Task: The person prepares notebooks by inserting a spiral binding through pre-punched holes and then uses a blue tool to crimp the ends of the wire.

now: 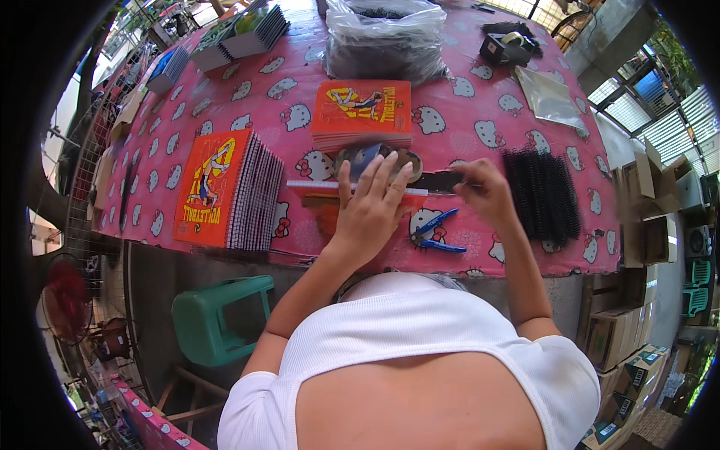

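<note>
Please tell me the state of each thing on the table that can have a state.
left hand: flat, pressing the notebook
right hand: holding a black spiral
notebook: under the left hand, lying flat
black spiral: lifted at the notebook's edge
blue pliers: lying unused
plastic bag: open at top

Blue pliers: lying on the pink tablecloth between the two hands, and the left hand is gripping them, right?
Not quite. In the head view the blue pliers do lie on the pink tablecloth between the hands, but no hand grips them. The left hand presses flat on the notebook; the right hand holds a black binding strip.
</note>
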{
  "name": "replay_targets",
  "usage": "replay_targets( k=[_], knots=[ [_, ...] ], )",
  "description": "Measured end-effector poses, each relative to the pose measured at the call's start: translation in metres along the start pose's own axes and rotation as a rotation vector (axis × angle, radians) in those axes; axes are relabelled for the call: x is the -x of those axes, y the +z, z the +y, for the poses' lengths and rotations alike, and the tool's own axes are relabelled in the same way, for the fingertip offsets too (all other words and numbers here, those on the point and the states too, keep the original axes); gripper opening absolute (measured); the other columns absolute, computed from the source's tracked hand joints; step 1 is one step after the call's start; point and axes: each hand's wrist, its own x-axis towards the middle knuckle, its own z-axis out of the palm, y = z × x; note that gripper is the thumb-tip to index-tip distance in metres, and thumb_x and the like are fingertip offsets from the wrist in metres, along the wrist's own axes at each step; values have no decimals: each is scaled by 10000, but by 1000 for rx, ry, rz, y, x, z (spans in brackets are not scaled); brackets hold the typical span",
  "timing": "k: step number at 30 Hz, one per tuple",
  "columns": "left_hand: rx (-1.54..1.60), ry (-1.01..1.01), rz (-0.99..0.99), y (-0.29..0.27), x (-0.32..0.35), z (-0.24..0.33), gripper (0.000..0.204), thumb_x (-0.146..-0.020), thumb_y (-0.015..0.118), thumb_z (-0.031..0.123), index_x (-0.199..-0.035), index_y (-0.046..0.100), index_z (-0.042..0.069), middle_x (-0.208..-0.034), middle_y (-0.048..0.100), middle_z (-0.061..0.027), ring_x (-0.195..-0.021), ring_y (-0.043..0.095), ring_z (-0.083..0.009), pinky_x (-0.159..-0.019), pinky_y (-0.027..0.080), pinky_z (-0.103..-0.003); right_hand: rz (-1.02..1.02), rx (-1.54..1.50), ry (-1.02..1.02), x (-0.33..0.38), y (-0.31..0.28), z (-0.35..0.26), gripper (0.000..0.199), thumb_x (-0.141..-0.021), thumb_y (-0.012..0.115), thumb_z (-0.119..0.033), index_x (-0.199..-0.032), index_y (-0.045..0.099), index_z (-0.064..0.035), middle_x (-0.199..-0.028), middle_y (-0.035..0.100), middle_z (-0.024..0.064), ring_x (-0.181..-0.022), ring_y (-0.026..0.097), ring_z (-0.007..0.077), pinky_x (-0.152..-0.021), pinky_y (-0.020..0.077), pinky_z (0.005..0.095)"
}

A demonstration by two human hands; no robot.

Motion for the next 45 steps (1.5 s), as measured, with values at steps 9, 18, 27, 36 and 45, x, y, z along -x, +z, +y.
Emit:
replay_targets(
  k=[9, 18, 27, 36, 45],
  knots=[
    [374, -58, 213, 1, -6, 2, 159, -718, 756, 217, -844, 727, 125, -850, 672, 0, -866, 606, -167, -903, 329, -359, 57, -18, -40, 5, 20, -48, 248, -742, 723, -12, -986, 690, -32, -864, 619, 63, -752, 609, 111, -680, 500, 252],
    [415, -109, 232, 3, -4, 4, 141, -745, 727, 231, -849, 737, 136, -777, 645, 11, -762, 574, -153, -918, 319, -394, -202, -428, 169, -10, 16, -46, 183, -742, 708, 34, -914, 669, -11, -815, 591, 27, -726, 582, 85, -653, 467, 212],
    [407, -81, 271, 7, -2, 2, 184, -716, 760, 208, -870, 733, 112, -782, 662, -3, -744, 584, -156, -884, 328, -359, -408, -347, 289, -13, 8, -48, 176, -810, 679, -59, -970, 636, 1, -877, 623, 67, -776, 619, 125, -691, 483, 255],
    [300, -137, 217, 3, -2, -7, 203, -651, 775, 220, -795, 695, 101, -758, 652, -10, -809, 593, -183, -960, 311, -419, -145, 131, -100, -7, 21, -69, 198, -804, 650, -161, -965, 569, -78, -824, 581, 104, -761, 603, 326, -642, 472, 398],
    [314, -159, 218, 6, -4, -6, 165, -663, 745, 198, -786, 698, 99, -758, 656, -17, -802, 585, -191, -964, 306, -417, -6, 307, -134, -13, 28, -83, 166, -803, 671, -156, -899, 586, -51, -803, 578, 95, -773, 609, 311, -630, 478, 372]
  ],
)
